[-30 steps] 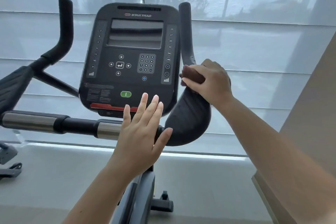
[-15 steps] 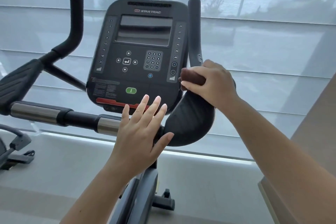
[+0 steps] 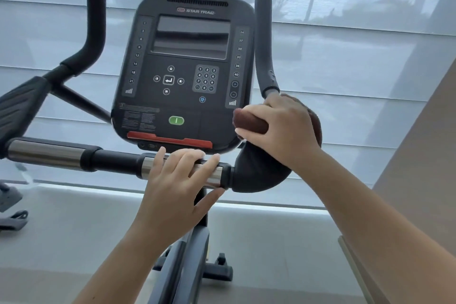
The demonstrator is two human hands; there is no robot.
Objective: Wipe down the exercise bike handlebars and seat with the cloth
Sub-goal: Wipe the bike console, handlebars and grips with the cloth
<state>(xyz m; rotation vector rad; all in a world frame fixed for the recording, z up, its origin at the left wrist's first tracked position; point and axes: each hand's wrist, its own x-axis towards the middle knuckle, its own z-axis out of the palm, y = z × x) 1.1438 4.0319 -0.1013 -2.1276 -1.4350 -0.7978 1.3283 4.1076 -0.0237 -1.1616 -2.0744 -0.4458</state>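
The exercise bike's handlebar (image 3: 108, 159) runs across the middle, black with silver sensor sleeves. My left hand (image 3: 176, 185) curls over the right silver sleeve, thumb underneath. My right hand (image 3: 283, 128) holds a dark brown cloth (image 3: 249, 123) bunched in its fingers and presses it on the black right elbow pad (image 3: 256, 170), just below the upright right grip (image 3: 264, 44). The left upright grip (image 3: 95, 24) and left pad (image 3: 19, 103) stand untouched. The seat is out of view.
The black console (image 3: 187, 71) with screen and keypad stands between the grips, close to both hands. Behind it is a window with white blinds (image 3: 345, 61). A beige wall edge (image 3: 419, 155) rises at right. The bike's frame (image 3: 187, 254) drops to a grey floor.
My left hand, earlier flat and open in front of the bar, has come down and wrapped onto the silver sleeve. My right hand with the cloth stays on the right pad.
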